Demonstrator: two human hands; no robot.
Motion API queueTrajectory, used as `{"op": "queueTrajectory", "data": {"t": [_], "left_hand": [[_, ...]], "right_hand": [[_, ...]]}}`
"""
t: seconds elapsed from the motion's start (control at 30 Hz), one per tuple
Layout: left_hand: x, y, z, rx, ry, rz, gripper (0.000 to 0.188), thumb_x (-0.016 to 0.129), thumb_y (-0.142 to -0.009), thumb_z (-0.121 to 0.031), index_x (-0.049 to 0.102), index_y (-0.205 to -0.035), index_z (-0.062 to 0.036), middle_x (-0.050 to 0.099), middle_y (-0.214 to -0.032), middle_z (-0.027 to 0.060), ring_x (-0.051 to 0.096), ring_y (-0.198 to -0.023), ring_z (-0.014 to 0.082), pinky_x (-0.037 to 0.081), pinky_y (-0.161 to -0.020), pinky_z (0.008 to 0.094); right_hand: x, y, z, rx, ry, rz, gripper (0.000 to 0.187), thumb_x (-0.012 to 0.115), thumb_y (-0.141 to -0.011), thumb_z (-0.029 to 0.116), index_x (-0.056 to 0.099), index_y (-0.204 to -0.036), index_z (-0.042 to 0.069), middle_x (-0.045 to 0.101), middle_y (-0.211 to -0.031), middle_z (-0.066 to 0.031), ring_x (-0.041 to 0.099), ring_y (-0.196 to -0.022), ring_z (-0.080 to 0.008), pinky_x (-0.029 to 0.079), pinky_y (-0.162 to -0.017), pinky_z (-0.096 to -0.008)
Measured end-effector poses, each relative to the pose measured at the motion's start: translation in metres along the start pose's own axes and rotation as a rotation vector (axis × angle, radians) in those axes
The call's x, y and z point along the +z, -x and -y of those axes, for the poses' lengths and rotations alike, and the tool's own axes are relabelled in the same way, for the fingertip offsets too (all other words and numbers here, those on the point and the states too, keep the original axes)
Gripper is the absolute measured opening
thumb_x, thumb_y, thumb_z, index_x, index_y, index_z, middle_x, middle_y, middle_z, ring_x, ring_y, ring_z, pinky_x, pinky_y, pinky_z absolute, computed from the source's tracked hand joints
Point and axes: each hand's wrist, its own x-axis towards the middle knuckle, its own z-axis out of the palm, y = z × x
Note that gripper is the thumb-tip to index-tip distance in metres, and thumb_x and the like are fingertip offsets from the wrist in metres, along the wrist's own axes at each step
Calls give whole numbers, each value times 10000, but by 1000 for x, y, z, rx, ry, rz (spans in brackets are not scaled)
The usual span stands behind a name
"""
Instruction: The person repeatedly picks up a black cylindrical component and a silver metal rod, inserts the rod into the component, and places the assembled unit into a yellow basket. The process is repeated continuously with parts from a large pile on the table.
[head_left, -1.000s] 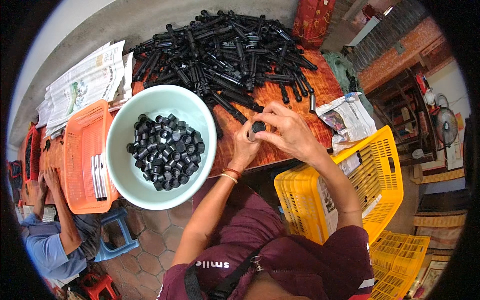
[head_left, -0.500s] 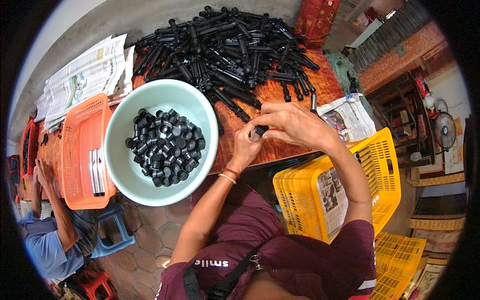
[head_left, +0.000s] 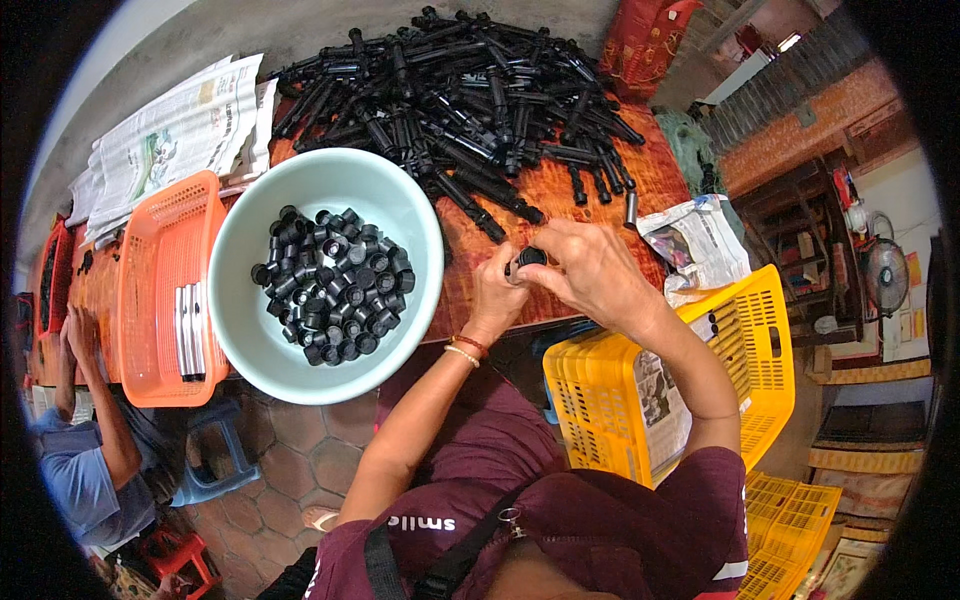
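Note:
My left hand [head_left: 496,292] is closed around a dark tube-like part, most of which its fingers hide. My right hand [head_left: 598,268] pinches a round black cap [head_left: 531,258] at the end of that part. Left of my hands stands a pale green basin [head_left: 427,300] holding many loose short black caps [head_left: 335,285]. Beyond my hands, a large heap of long black tubular parts [head_left: 450,100] covers the back of the table [head_left: 600,235].
An orange basket [head_left: 140,300] with silver-white strips stands left of the basin, beside newspapers [head_left: 190,130]. A yellow crate [head_left: 590,420] with a newspaper lining is at my right. Another person [head_left: 90,470] works at the far left. A silver tube [head_left: 630,210] is near folded newspaper [head_left: 695,245].
My right hand's fingers have shifted around the cap, whose black top now shows more. The view has moved slightly; my left hand keeps its grip.

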Motion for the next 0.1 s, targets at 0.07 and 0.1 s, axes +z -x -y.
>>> {"op": "queueTrajectory", "data": {"t": [0.07,0.1], "left_hand": [[4,1,3,38,33,-33,324,702,-776,-187,425,-745,-24,459,-604,179,504,-553,370,396,-498,391],[5,1,3,63,42,-49,302,681,-792,-181,425,-749,-26,461,-609,183,518,-577,383,396,-505,397]], "right_hand": [[1,1,3,27,24,-10,246,692,-767,190,605,-872,-15,579,-785,-172,581,-723,-360,456,-614,-431],[2,0,5,31,28,-24,251,691,-769,196,609,-881,-13,578,-783,-172,583,-725,-362,458,-618,-430]]}}
